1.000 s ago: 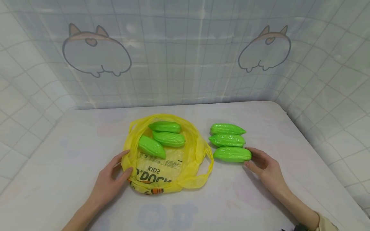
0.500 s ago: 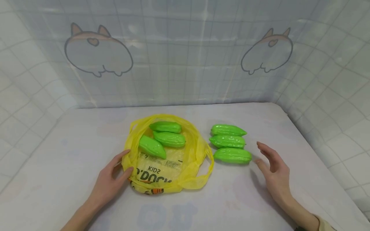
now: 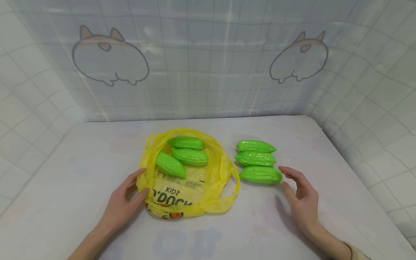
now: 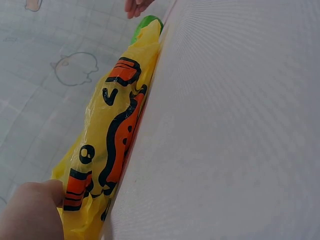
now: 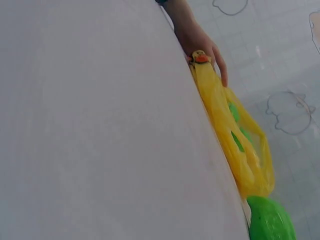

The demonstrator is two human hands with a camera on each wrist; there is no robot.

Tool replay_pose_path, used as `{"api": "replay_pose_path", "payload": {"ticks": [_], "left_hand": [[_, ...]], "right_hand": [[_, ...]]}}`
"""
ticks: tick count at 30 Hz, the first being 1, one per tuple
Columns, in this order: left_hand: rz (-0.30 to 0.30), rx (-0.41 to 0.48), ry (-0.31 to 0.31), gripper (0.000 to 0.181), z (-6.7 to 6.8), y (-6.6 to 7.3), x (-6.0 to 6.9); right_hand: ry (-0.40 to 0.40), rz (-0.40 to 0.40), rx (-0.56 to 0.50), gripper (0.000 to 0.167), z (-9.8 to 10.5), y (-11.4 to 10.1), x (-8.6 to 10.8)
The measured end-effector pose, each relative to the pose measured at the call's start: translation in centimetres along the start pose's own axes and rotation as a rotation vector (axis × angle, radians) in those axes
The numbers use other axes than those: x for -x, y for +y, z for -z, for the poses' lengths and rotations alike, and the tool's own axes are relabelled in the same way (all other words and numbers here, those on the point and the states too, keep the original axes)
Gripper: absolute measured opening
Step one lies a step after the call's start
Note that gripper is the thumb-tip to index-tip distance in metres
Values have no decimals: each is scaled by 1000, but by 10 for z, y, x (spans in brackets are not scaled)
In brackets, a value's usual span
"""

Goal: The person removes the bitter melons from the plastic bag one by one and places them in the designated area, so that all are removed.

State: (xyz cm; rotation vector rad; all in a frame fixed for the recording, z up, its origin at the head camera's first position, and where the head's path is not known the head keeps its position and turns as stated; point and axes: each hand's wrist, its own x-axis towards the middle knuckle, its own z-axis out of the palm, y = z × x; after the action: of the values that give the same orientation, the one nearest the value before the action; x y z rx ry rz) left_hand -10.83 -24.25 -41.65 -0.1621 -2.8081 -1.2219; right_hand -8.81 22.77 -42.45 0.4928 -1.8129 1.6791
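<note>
A yellow plastic bag (image 3: 212, 180) with duck print lies with its mouth spread toward the camera, and three glossy green model bitter melons (image 3: 190, 156) are inside it. My left hand (image 3: 121, 202) holds the bag's left rim, thumb and fingers on either side of it. To the right of the bag, three more bitter melons (image 3: 255, 159) lie in a stacked row on the table. Beside the right end of the nearest bitter melon (image 3: 261, 175) is my right hand (image 3: 302, 202), thumb and fingers spread apart. Whether its fingertips touch that melon I cannot tell.
A white cloth covers the table (image 3: 208, 238). Behind it hangs a curtain-like wall (image 3: 208, 72) with a grid pattern and corgi drawings. Similar gridded sheets rise on the left and right. One bag handle (image 3: 232, 195) loops toward the loose melons.
My right hand drew back from the nearest bitter melon with fingers spread, then came close to its right end again. My left hand and the bag have stayed in place.
</note>
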Motion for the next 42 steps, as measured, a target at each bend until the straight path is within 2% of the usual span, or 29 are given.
{"api": "replay_pose_path", "payload": {"ticks": [7,10,20,27,33,42], "left_hand": [[16,9,-16,64,-1,0,0],[12,5,-15,64,-1,0,0],[1,-11,-7,63,1,1,0],[-4,-13,-11,65,2,0,0],[-9,-16,-10,64,2,0,-1],[-11,3,0,63,-1,-2,-1]], "right_hand": [[-78,39,-43,45,-17,-4,7],[-110,21,-17,46,-25,-6,10],[-238,-119,105,48,-51,-12,19],[-298,-152,108,46,-70,-14,21],[-329,-214,124,49,-83,-20,19],[-382,-388,206,48,-101,-24,8]]}}
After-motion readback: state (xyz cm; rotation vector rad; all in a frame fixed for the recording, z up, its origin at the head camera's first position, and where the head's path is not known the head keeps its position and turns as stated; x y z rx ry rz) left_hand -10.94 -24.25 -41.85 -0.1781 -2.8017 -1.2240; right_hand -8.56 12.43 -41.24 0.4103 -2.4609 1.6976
